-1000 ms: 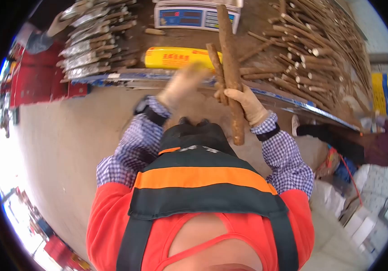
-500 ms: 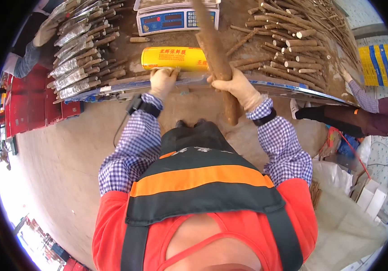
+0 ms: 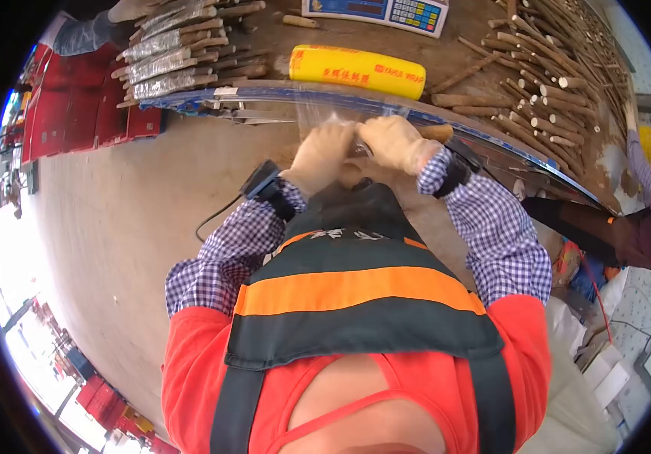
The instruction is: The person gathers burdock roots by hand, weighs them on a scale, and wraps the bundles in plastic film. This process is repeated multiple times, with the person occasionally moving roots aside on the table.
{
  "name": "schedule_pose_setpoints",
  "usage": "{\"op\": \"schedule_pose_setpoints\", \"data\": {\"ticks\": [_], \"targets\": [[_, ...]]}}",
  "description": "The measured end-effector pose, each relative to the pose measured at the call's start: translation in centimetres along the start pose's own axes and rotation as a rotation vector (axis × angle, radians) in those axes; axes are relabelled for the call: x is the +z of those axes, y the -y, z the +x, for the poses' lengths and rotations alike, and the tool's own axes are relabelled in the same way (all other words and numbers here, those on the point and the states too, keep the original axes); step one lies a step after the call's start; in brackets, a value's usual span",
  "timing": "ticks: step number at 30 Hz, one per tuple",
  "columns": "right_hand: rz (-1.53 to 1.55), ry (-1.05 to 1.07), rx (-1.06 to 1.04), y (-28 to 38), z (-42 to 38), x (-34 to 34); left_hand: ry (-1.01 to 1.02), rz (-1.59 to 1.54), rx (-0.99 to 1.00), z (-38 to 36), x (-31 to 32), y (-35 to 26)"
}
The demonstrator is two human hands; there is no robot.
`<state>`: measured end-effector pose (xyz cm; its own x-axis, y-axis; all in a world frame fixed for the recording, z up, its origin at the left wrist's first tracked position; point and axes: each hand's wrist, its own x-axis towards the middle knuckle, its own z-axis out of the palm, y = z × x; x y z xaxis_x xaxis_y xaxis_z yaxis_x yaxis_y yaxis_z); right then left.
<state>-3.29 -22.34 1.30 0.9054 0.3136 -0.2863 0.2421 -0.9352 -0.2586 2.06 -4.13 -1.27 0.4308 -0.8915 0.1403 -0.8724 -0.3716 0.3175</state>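
Observation:
Both my gloved hands are close together just in front of the table edge. My left hand (image 3: 324, 155) is closed, its fingers at a sheet of clear cling film (image 3: 316, 112). That film hangs down over the edge from the yellow cling film roll (image 3: 356, 72). My right hand (image 3: 394, 142) is wrapped round a brown yam root (image 3: 437, 134), one end of which shows beside the wrist. Most of the root is hidden behind my hands, where film and fingers blur.
Film-wrapped roots (image 3: 166, 57) are stacked at the left. Loose yam roots (image 3: 556, 106) pile up at the right. A digital scale (image 3: 375, 13) stands behind the roll. Another person (image 3: 640, 234) is at the right, and a co-worker's sleeve (image 3: 83, 34) shows at the upper left. Red crates (image 3: 76, 102) stand left.
My left hand has left the roll and come toward my body beside the right hand. The root, upright before, is now lower and mostly hidden. Film now stretches from the roll. The view has shifted.

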Motion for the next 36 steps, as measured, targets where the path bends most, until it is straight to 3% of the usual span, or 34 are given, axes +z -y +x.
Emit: {"op": "schedule_pose_setpoints", "data": {"ticks": [1,3,4,5,6,7,9,10,11,12,13,14,15,16,17,18,19,21,22,23,25,26,27,29,31,33,34,35,36], "targets": [[0.009,0.011,-0.006,0.2,-0.8,-0.2,0.009,-0.006,-0.011,0.5,-0.6,-0.4],[0.140,0.093,0.102,0.6,-2.6,-1.0,0.274,-0.095,-0.050,2.0,-1.6,-1.2],[0.138,0.100,0.102,1.3,-3.8,-1.3,0.324,-0.287,-0.083,2.6,-1.5,-0.9],[0.038,-0.134,0.105,2.4,-5.3,-1.6,0.319,-0.294,-0.089,3.0,-0.8,0.2],[-0.066,-0.370,0.100,3.0,-6.0,-1.9,0.534,-0.340,-0.040,3.3,0.3,1.8],[-0.072,-0.369,0.091,3.4,-5.3,-0.8,0.750,-0.381,0.016,3.7,1.5,3.2],[-0.337,-0.301,0.316,5.5,-3.9,4.6,0.751,-0.527,0.072,4.0,1.8,3.5],[-0.136,-0.207,0.350,5.0,-3.4,6.4,0.936,-0.421,0.016,4.7,0.0,2.3],[-0.153,-0.212,0.358,4.6,-3.3,6.6,1.095,-0.309,-0.051,5.2,-1.2,1.3],[0.020,-0.161,0.396,4.3,-2.9,6.4,0.787,-0.196,0.079,3.9,-1.5,0.5],[0.201,-0.112,0.434,4.1,-2.6,6.1,0.548,-0.118,-0.058,2.3,-1.3,-1.4],[0.349,-0.137,0.389,3.1,-3.4,5.2,0.345,0.065,0.047,1.6,-0.1,-1.8],[0.420,0.021,0.387,2.7,-4.0,2.3,0.145,0.245,0.153,1.0,1.3,-1.6],[0.315,0.053,0.427,2.8,-3.6,2.9,0.150,0.249,0.157,1.2,2.5,-0.5],[0.206,0.080,0.472,2.6,-3.2,3.9,0.344,-0.070,0.142,2.5,3.6,1.3],[-0.026,-0.139,0.415,3.3,-3.0,4.6,0.529,-0.391,0.120,3.3,4.0,2.4],[-0.263,-0.361,0.356,4.1,-2.4,5.4,0.520,-0.381,0.132,4.1,1.9,2.4],[0.065,-0.236,0.458,3.8,-1.5,6.6,0.953,-0.238,0.118,5.3,-1.6,1.9],[0.213,-0.174,0.444,3.5,-1.4,5.8,0.881,-0.040,0.184,4.8,-1.3,1.1],[0.366,-0.105,0.429,3.3,-1.7,5.1,0.727,-0.018,-0.003,4.1,-0.9,0.4],[0.401,0.261,0.407,2.1,-2.0,1.3,0.293,0.046,0.074,2.5,0.6,-0.4],[0.352,0.163,0.381,3.2,-2.5,0.5,0.230,-0.074,0.082,1.6,2.6,0.2],[0.366,0.169,0.384,3.8,-1.9,2.7,0.430,-0.122,0.136,3.0,2.4,1.6],[-0.459,-0.299,0.475,4.7,-0.5,8.5,0.853,-0.236,0.203,5.8,2.1,4.3],[-0.339,-0.258,0.428,3.5,-1.5,8.0,0.679,-0.127,0.124,4.0,-1.7,1.8],[0.459,-0.079,0.497,2.7,-2.0,6.4,0.109,0.408,0.294,2.0,2.6,0.7],[0.424,0.093,0.526,3.0,-2.3,3.3,0.068,0.197,0.305,1.8,3.1,1.4],[0.311,0.214,0.540,2.7,-1.7,3.6,0.080,0.200,0.305,2.5,3.4,3.1],[0.179,0.080,0.516,2.1,-1.1,4.8,0.278,-0.064,0.281,3.8,3.9,4.6]]}}
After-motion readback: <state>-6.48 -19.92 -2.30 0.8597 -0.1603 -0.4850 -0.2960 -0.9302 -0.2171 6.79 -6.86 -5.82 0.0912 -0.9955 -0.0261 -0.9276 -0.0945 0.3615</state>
